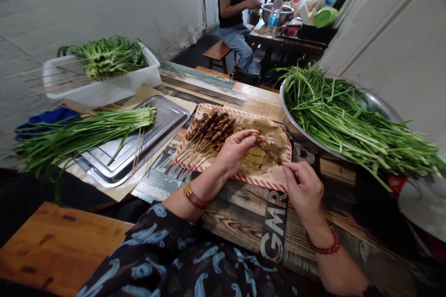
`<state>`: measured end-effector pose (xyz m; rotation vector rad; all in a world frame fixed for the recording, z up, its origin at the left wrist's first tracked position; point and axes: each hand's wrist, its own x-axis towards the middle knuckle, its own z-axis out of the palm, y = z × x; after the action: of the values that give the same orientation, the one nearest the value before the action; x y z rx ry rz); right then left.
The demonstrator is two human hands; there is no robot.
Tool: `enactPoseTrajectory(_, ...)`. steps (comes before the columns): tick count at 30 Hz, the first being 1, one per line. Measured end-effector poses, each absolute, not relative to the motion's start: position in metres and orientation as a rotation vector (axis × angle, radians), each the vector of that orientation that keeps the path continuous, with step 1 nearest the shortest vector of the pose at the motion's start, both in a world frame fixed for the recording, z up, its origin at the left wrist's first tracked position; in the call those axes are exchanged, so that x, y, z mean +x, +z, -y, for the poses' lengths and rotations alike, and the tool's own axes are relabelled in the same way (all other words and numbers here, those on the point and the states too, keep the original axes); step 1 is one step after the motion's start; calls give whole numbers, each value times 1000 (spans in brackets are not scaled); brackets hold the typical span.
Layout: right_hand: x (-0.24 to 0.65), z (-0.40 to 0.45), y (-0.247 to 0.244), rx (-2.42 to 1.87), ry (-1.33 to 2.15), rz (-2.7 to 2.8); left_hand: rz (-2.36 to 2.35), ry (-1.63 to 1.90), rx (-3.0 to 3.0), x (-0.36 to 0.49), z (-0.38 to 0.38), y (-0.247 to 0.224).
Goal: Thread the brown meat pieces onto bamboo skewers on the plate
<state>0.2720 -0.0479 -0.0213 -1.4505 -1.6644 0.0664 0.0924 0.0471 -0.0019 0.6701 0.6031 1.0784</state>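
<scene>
Dark, glossy meat skewers (213, 129) lie piled on a tray with a red-striped paper liner (278, 178), their bare sticks pointing toward the lower left. Over the tray's right part, one meat skewer (267, 149) is held up between my hands. My left hand (237, 149), a bracelet at its wrist, pinches the far end of this skewer. The fingers of my right hand (304, 185) are closed at its near end, by the tray's right edge. Oily sauce and small meat bits lie on the liner beneath.
Long green stalks (104, 130) rest across a metal lid (121, 148) at left. Behind them a white bin (121, 86) holds leafy greens. A metal bowl (289, 118) at right overflows with greens. Beyond the table, a seated person (237, 14) works near a bottle (275, 14).
</scene>
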Motion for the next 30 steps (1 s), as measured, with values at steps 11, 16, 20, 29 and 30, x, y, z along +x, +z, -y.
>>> enactPoseTrajectory(11,269,47,-20,-1462,24,1705,-647,1075,655,97,-46,-3)
enactPoseTrajectory(16,273,47,-22,-1460,110,1753,-669,1103,628,87,-55,0)
enactPoseTrajectory(20,279,47,-24,-1484,277,1712,-667,1133,598,80,-60,4)
enactPoseTrajectory(29,276,47,-24,-1539,281,1621,-704,1144,608,85,-59,4)
enactPoseTrajectory(30,275,47,-23,-1537,282,1621,-700,1145,608,85,-60,3)
